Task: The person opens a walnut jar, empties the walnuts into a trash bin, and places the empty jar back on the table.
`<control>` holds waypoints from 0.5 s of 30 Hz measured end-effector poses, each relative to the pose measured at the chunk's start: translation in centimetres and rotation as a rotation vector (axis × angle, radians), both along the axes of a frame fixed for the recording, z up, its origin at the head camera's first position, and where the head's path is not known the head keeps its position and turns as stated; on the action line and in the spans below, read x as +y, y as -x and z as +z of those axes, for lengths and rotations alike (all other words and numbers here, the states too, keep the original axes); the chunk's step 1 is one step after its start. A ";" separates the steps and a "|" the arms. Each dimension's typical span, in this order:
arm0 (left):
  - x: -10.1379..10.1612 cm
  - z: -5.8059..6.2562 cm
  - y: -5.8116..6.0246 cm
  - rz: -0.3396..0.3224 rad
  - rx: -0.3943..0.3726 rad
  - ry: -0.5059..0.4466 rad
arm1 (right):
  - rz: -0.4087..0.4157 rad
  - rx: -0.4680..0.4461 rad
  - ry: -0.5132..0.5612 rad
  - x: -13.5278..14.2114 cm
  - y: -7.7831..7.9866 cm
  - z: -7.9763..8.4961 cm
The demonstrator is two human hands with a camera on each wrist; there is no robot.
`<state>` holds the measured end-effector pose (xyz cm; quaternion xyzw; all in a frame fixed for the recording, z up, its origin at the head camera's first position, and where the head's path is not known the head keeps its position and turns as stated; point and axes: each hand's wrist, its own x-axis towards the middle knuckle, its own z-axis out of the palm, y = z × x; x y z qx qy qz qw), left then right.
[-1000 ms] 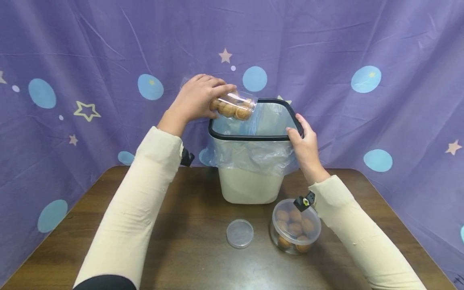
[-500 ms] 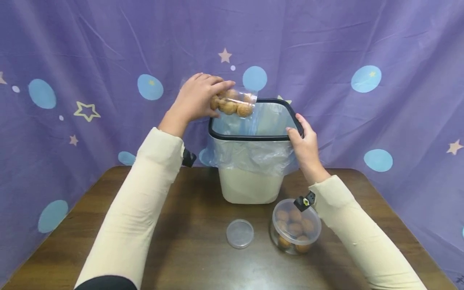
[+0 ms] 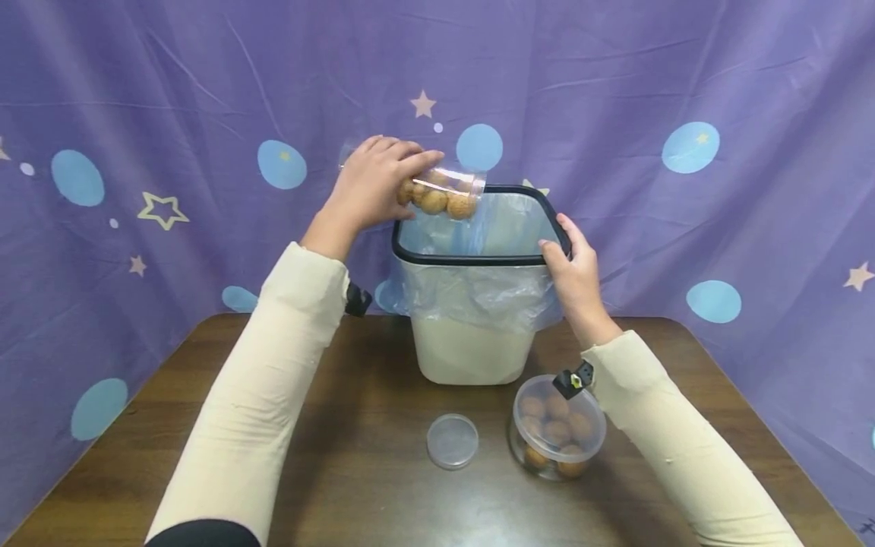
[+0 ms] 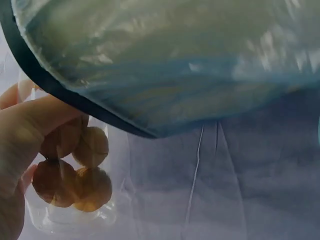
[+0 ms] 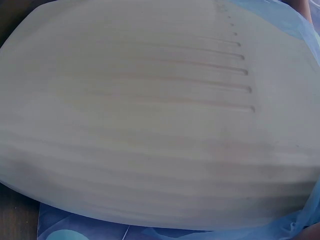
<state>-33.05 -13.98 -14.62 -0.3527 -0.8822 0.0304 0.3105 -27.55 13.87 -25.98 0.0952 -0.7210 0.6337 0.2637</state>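
My left hand point(image 3: 372, 186) grips a clear plastic jar point(image 3: 472, 184) from above. The jar lies nearly level over the left part of the bin's opening, one end pointing right. Several walnuts point(image 3: 434, 200) rest inside it; the left wrist view shows walnuts point(image 4: 92, 187) through the clear wall. The pale bin point(image 3: 475, 353) stands upright with a black rim point(image 3: 478, 260) and a translucent blue bag point(image 3: 472, 292) folded over its outside. On the right, my right hand point(image 3: 577, 270) holds the rim, thumb over the inner side. The right wrist view shows mostly the bin's wall point(image 5: 150, 125).
A round clear tub point(image 3: 557, 427) of walnuts with its lid on stands in front of the bin at right, beneath my right wrist. Left of it a small clear round lid point(image 3: 453, 441) lies flat on the wooden table point(image 3: 383, 494). A purple curtain point(image 3: 581, 76) hangs behind.
The jar has come up slightly towards level, and the walnuts in it have shifted a little. My right hand and the bin have stayed in place.
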 end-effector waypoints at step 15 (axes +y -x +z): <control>-0.6 -0.6 0.3 0.009 -0.105 -0.154 | 0.015 0.007 0.018 -0.2 -0.1 -0.1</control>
